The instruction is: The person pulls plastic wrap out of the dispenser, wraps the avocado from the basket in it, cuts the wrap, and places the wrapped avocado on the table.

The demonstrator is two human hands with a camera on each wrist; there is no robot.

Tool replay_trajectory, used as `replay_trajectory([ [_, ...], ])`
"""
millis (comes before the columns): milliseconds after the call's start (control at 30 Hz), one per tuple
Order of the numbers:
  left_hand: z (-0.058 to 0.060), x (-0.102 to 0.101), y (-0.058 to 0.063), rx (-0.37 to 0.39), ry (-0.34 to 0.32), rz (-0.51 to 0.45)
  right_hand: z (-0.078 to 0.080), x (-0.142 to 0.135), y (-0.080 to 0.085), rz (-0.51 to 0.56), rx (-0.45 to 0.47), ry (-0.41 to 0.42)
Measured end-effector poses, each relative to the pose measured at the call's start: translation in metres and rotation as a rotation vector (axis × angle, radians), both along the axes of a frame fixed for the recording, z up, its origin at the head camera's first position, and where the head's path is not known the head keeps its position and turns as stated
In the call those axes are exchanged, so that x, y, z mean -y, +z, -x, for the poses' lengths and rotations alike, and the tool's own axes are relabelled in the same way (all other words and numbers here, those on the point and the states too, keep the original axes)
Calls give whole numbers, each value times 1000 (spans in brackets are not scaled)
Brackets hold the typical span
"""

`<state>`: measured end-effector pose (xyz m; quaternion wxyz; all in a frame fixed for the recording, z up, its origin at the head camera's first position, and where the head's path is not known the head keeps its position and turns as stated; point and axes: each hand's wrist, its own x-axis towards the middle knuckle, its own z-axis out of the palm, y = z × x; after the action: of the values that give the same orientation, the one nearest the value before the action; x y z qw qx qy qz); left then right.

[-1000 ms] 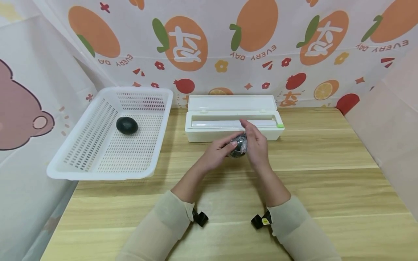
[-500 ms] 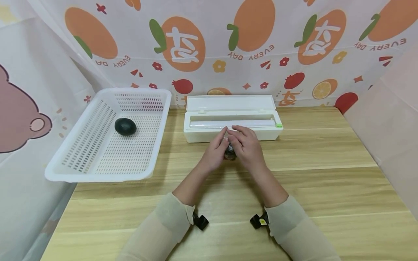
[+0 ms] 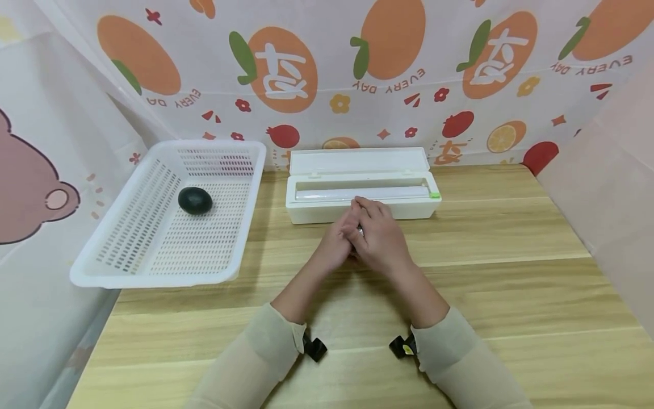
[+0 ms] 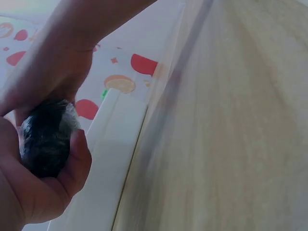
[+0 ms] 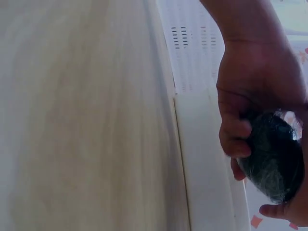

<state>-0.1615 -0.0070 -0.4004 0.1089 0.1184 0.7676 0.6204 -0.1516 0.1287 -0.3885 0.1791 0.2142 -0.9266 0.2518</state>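
A person's left hand [image 3: 333, 243] and right hand [image 3: 382, 236] are grasping a dark, egg-shaped object [image 4: 42, 139] in clear film [image 4: 70, 118] beside an open white oblong box [image 3: 310, 214], seemingly pressing it snug; the next move is likely calling for checking loose edges.

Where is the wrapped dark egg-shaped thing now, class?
The wrapped thing is between the left hand and right hand, at left in the left wrist view; in the head view, they nearly hide it, near the white box's front.

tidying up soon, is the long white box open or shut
The box is open: its lid is tipped back, exposing the roll.
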Motion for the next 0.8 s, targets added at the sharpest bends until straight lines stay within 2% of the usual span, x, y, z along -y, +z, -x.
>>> replay_trajectory([
  [100, 1, 1, 2, 72, -26, -35, 1, -2, 1, 92, 95, 35],
  [200, 1, 2, 3, 51, -40, -22, 3, -7, 3, 241, 176, 93],
  [333, 1, 3, 4, -24, -3, -10, 4, -13, 7, 569, 259, 192],
  [400, 2, 2, 5, -14, 28, -33, 6, -16, 9, 731, 287, 226],
  [467, 3, 2, 6, 26, 61, -70, 8, -19, 10, 834, 310, 237],
  [533, 5, 2, 7, 96, 93, -125, 10, -20, 9, 847, 342, 232],
  [633, 6, 2, 8, 177, 137, -195, 11, -18, 6, 759, 410, 223],
  [733, 6, 4, 8, 221, 174, -222, 11, -14, 3, 657, 421, 229],
  [800, 5, 4, 7, 223, 195, -214, 11, -10, 1, 623, 397, 217],
])
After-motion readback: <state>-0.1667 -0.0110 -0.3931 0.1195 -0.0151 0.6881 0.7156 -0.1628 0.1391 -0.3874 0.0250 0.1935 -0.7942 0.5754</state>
